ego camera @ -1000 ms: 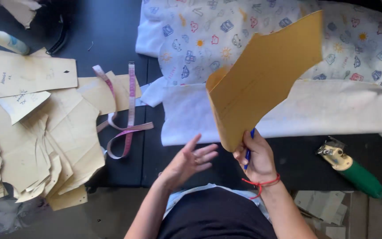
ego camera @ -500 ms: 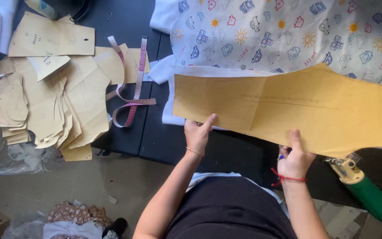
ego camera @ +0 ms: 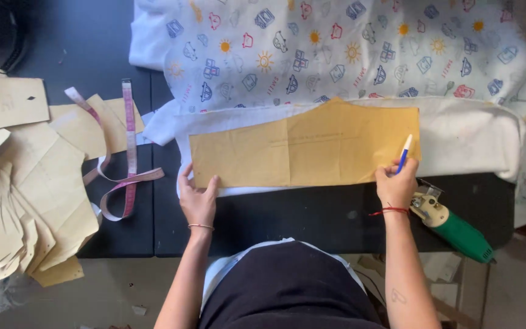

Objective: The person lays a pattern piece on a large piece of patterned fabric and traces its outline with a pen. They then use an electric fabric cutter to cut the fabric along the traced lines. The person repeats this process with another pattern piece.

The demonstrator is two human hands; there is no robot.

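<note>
Printed fabric (ego camera: 336,55) and paper pattern stack (ego camera: 13,201) both cropped by frame edges

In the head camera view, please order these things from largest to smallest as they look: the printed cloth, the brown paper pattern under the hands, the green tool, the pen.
1. Printed cloth, largest.
2. Brown paper pattern.
3. Green tool.
4. Pen, smallest; the right hand hides its lower part.

Bare dark table (ego camera: 312,216) runs open along the lower middle of the frame. A green cutting tool (ego camera: 455,225) blocks the lower right; measuring tape (ego camera: 126,158) and stacked paper patterns (ego camera: 25,201) crowd the left.
</note>
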